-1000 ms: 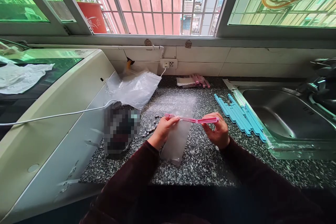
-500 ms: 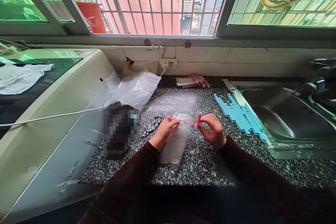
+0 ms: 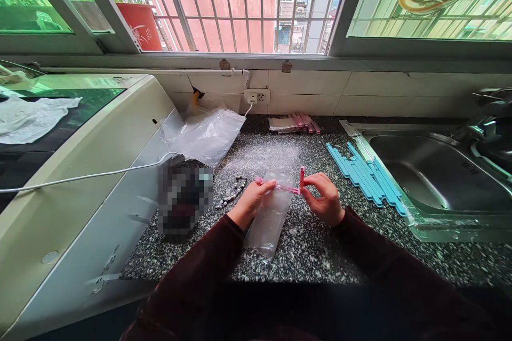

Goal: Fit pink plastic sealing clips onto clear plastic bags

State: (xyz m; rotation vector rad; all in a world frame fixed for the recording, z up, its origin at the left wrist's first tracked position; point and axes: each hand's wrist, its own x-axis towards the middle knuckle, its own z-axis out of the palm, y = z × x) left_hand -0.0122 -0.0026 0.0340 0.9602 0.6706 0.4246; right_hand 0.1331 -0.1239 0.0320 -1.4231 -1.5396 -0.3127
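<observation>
A clear plastic bag hangs from a pink bag-sealing clip over the counter. My left hand is closed on the clip's left end and the bag's top edge, thumb on top. At the clip's right end, my right hand pinches a pink piece that stands upright, at an angle to the part lying across the bag. Whether that piece is hinged to the rest is too small to tell. Several blue bag-sealing clips lie on the counter to the right of my right hand.
Pink clips and small clear bags lie by the back wall. A larger plastic bag is at back left, above a blurred dark object and a beaded string. The steel sink is on the right, a white cable on the left.
The upright pink piece in my right hand has turned slightly, from leaning right to nearly vertical. The bag and my left hand have shifted a little to the right.
</observation>
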